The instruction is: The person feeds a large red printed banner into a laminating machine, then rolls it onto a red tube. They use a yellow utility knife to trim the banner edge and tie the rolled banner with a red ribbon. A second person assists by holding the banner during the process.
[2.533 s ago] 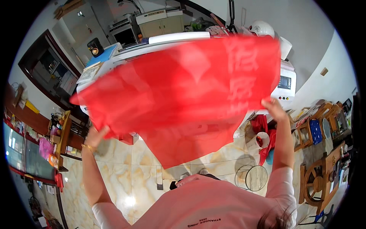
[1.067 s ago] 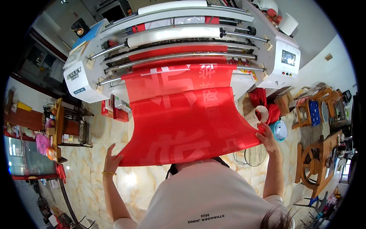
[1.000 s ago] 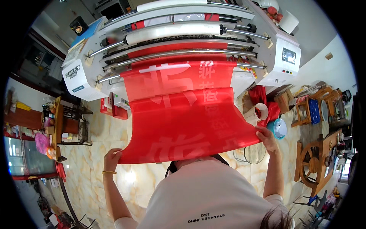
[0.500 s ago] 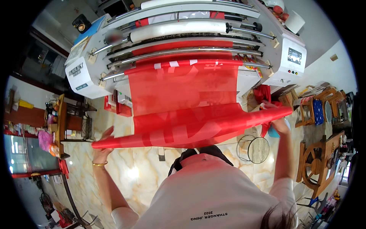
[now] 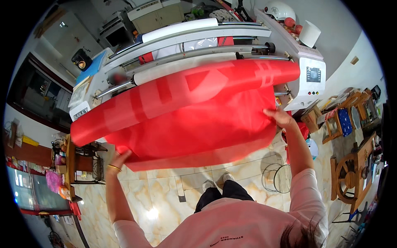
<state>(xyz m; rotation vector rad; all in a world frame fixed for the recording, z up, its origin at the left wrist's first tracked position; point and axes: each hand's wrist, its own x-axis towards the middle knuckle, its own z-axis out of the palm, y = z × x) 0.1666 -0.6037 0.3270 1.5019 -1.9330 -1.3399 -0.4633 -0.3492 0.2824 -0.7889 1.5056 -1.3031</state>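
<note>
A wide sheet of red banner cloth (image 5: 198,128) with paler shapes on it billows up in front of a white roller machine (image 5: 312,76). Its far part curves over in a loose tube-like fold that covers most of the machine's front rods. My left hand (image 5: 119,160), with a gold bangle at the wrist, pinches the cloth near its lower left corner. On the other side, my right hand (image 5: 282,118) grips the right edge, a little higher and farther away. Cloth hides some fingertips of both hands.
White rolls (image 5: 182,29) sit on bars across the machine. A round stool (image 5: 282,178) stands at right on the marble-patterned floor (image 5: 165,206), with wooden furniture (image 5: 351,175) beyond it. At left are a wooden table (image 5: 69,165) and a wire rack (image 5: 98,168).
Both hands have shifted their hold from the ends of the narrow rolled bundle to the cloth's side edges. The cloth has swung up and away, opening out over the machine's front rods.
</note>
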